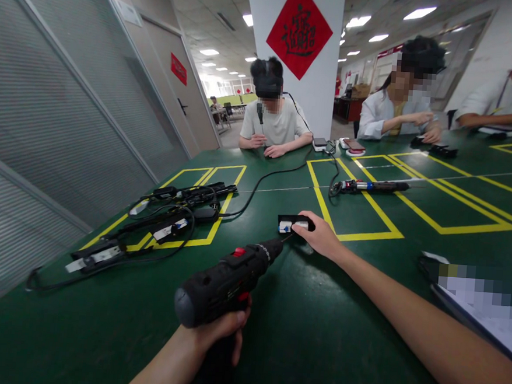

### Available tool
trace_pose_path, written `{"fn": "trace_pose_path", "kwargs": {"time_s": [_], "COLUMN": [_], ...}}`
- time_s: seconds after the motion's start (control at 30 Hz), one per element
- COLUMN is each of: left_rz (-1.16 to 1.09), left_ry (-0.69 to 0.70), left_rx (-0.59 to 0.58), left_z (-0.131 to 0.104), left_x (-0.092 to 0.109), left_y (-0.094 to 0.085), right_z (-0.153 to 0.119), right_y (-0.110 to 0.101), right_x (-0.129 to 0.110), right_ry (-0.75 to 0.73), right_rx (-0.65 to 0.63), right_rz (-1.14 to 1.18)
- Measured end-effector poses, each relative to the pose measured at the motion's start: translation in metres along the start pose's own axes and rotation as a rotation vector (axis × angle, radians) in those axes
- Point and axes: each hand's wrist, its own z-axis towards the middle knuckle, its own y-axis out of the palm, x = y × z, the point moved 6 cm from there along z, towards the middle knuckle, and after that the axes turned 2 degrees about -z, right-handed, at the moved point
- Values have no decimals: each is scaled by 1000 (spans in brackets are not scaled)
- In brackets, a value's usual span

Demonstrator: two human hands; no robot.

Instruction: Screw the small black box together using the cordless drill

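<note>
My left hand [222,329] is wrapped around the grip of a black cordless drill [227,281] with red buttons. Its chuck points forward and to the right, and a thin bit extends from it. The bit's tip is close to a small black box [284,219] with white and blue markings on its near side; whether they touch I cannot tell. My right hand [323,236] grips that box at its right end, with thumb in front and fingers behind. The box rests on the green table [298,335].
Black cables and power strips [175,224] lie on the left. A pen-like corded tool [370,186] lies farther back on the right. Yellow tape [371,237] marks rectangles. A notebook [479,313] is at right. Across the table, a co-worker [276,126] holds a screwdriver [260,115]; others sit at right.
</note>
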Motion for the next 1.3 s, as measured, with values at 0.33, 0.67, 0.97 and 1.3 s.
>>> {"fn": "trace_pose_path", "kwargs": {"time_s": [0.33,0.67,0.97,1.3], "left_rz": [-9,16,8,45], "left_ry": [10,32,-45,-19], "left_rx": [-18,-35,11,11], "left_z": [-4,-1,-3,-2], "left_x": [10,7,-1,-2], "left_y": [5,4,0,-1], "right_z": [0,0,1,0], "right_y": [-1,-1,1,0], "right_x": [1,-1,0,0], "right_ry": [-5,12,6,6], "right_rx": [5,-7,-13,-3], "right_rz": [4,1,-3,-17]}}
